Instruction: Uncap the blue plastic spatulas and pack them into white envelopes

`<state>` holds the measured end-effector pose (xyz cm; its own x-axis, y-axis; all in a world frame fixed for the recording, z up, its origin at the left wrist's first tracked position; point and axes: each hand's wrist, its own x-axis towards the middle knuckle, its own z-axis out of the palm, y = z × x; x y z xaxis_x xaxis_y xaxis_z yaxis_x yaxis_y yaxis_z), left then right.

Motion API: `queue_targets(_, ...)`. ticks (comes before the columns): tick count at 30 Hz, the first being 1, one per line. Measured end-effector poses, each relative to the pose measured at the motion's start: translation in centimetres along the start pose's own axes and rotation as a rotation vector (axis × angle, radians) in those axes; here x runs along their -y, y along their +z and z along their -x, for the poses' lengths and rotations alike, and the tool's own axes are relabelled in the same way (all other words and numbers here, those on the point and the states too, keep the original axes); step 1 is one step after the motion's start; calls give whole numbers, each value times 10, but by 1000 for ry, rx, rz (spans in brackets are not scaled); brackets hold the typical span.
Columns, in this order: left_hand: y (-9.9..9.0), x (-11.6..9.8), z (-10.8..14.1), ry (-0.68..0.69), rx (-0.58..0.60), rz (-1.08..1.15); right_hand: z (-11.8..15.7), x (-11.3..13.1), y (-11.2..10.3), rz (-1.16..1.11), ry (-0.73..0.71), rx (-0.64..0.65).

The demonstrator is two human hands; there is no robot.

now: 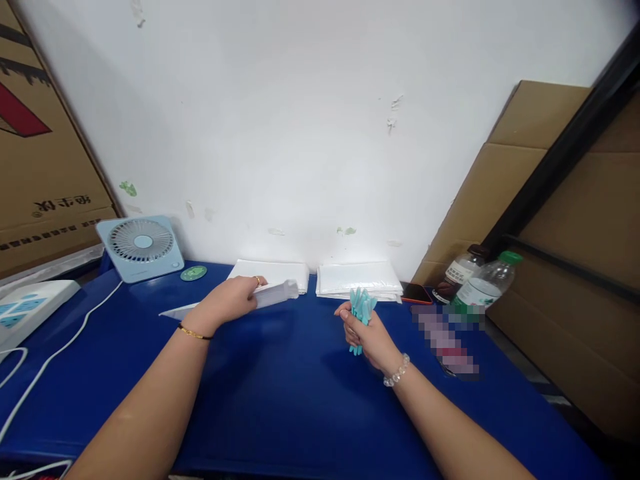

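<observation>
My left hand (234,303) is closed on a white paper bag (274,294), which is held tilted above the table, its open-looking end towards the right. Behind it lies a stack of white bags (280,270) against the wall. In my right hand (367,333) is a bunch of thin light-blue plastic sticks (361,305), gripped upright with the fingers wrapped round them. Their exact kind is too small to tell. A second white stack (357,277), glossy on top, sits just beyond my right hand.
The blue table (280,413) meets a white wall. At left are a light-blue fan (143,243), a green disc (193,273), a power strip (35,308) and a white cable (75,340). A phone (417,293), a dark bottle (457,273) and a green-capped bottle (483,287) stand right.
</observation>
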<state>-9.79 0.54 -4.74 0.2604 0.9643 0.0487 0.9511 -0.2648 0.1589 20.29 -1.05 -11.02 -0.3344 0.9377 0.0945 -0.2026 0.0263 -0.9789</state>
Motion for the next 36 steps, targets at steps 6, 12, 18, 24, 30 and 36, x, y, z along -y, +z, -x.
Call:
queue_targets(6,-19,-60,13,259,111,428,9,11,10,-36,-5,-48)
queue_targets(12,19,-88,8,251,-179,89,8,6,14,-115,65,-201)
queue_targets(18,51,-93,-2,162,-172,-26,-1,7,0,-156,49,-316)
queue_targets(24,55,-100,-9,97,-154,-9,-8,37,-28,-422,-244,-452)
queue_targets(30,58,-115,-7,215,-202,170,-14,29,-21,-572,-179,-489)
queue_targets(36,57,-122,-3,238,-250,448,-8,22,5,-357,-76,-332)
